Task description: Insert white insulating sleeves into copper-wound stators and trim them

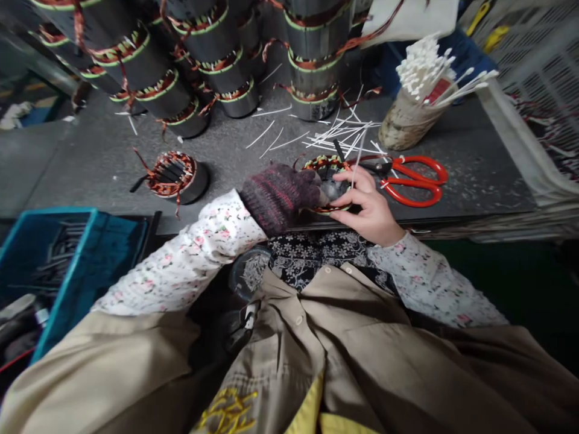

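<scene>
My left hand, in a dark knitted fingerless glove, is closed on the left side of a wound motor stator near the bench's front edge. My right hand is bare, its thumb and fingers pinched at the stator's right rim. A thin white cable tie stands up from between these fingers. Orange windings and greenish edging show at the stator's far rim; the hands cover much of the rest. Just right of my right hand lie scissors with red handles, their blades pointing towards the stator.
Another stator stands at the left. Stacked stators line the back. Loose white strips litter the bench before a jar of white headed ties. A blue bin sits at lower left, a white crate at right.
</scene>
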A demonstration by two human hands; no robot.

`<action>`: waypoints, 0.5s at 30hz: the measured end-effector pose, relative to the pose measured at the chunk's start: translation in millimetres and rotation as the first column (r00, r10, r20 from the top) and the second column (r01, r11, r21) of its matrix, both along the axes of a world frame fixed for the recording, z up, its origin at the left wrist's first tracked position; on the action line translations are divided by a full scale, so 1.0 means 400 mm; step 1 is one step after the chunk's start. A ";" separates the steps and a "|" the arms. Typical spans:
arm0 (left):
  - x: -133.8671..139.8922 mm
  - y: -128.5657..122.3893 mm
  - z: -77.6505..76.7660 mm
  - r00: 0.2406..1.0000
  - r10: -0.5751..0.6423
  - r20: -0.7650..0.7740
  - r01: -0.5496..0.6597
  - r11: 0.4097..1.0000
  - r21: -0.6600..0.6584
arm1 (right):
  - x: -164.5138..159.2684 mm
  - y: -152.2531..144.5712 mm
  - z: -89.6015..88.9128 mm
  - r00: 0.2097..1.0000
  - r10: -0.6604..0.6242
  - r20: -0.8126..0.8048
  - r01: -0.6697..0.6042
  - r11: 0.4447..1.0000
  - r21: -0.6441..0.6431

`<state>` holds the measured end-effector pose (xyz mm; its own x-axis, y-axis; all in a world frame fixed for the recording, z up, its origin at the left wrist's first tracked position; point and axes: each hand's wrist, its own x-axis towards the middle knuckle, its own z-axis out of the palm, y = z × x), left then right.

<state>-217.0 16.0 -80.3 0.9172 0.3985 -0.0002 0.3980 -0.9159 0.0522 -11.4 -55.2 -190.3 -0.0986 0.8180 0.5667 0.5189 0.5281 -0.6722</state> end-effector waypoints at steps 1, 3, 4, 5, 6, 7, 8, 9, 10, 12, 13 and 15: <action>0.002 0.013 0.000 0.996 -0.072 -0.058 0.073 0.997 0.009 | 0.000 -0.003 0.004 1.000 0.007 0.003 -0.007 1.000 0.020; 0.004 0.024 -0.003 0.982 -0.153 -0.107 0.159 0.986 0.044 | 0.012 -0.004 0.016 1.000 0.017 -0.015 -0.016 0.998 0.063; 0.001 0.023 -0.008 0.982 -0.164 -0.091 0.171 0.982 0.074 | 0.028 0.000 0.024 0.999 -0.009 -0.053 0.013 0.996 0.084; -0.005 0.020 -0.016 0.982 -0.183 -0.051 0.188 0.976 0.111 | 0.050 0.008 0.033 0.993 -0.056 -0.107 0.068 0.992 0.106; -0.013 0.016 -0.028 0.976 -0.216 0.009 0.212 0.964 0.158 | 0.078 0.022 0.040 0.975 -0.134 -0.180 0.158 0.980 0.124; -0.024 0.013 -0.042 0.962 -0.258 0.088 0.235 0.949 0.210 | 0.111 0.041 0.047 0.937 -0.233 -0.261 0.273 0.953 0.128; -0.034 0.010 -0.058 0.937 -0.301 0.178 0.252 0.934 0.254 | 0.145 0.066 0.051 0.881 -0.333 -0.336 0.390 0.913 0.116; -0.042 0.008 -0.074 0.906 -0.334 0.259 0.262 0.925 0.276 | 0.180 0.096 0.053 0.817 -0.422 -0.394 0.491 0.866 0.092; -0.047 0.008 -0.089 0.876 -0.352 0.330 0.269 0.924 0.270 | 0.213 0.129 0.052 0.762 -0.490 -0.424 0.560 0.827 0.051; -0.045 0.005 -0.114 0.844 -0.320 0.431 0.262 0.946 0.189 | 0.269 0.199 0.046 0.688 -0.577 -0.440 0.635 0.772 -0.021; -0.038 0.001 -0.124 0.830 -0.294 0.473 0.252 0.956 0.152 | 0.291 0.232 0.043 0.674 -0.601 -0.429 0.650 0.759 -0.042; -0.018 -0.011 -0.140 0.798 -0.237 0.554 0.184 0.971 0.151 | 0.327 0.286 0.039 0.675 -0.626 -0.392 0.663 0.747 -0.050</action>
